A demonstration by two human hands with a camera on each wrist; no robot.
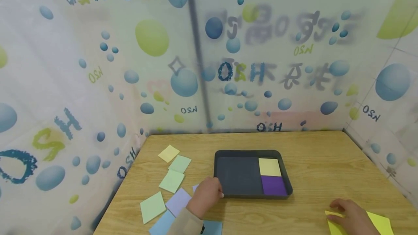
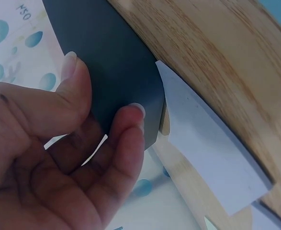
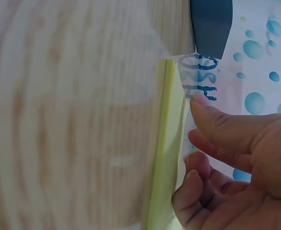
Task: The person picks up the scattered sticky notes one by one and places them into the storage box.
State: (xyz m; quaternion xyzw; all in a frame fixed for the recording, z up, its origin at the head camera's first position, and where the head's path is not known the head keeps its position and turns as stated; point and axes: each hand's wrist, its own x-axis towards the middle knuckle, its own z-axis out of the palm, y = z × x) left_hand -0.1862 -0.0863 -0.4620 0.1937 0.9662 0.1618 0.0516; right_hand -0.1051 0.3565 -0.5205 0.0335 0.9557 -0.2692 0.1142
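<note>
My left hand is at the near left corner of a dark rectangular tray, gripping its rim with thumb and fingers. The left wrist view shows the thumb and fingertips close up against the tray's dark wall. Inside the tray, along its right side, lie a pale yellow square and a purple square. On the right, my right hand hovers over bright yellow sticky notes. Its fingers are loosely bent, and the right wrist view shows a gap between thumb and fingers beside the yellow pad.
Left of the tray lie several paper squares: pale yellow, green, lilac and blue. The wooden table is bordered by printed curtains at the back and sides.
</note>
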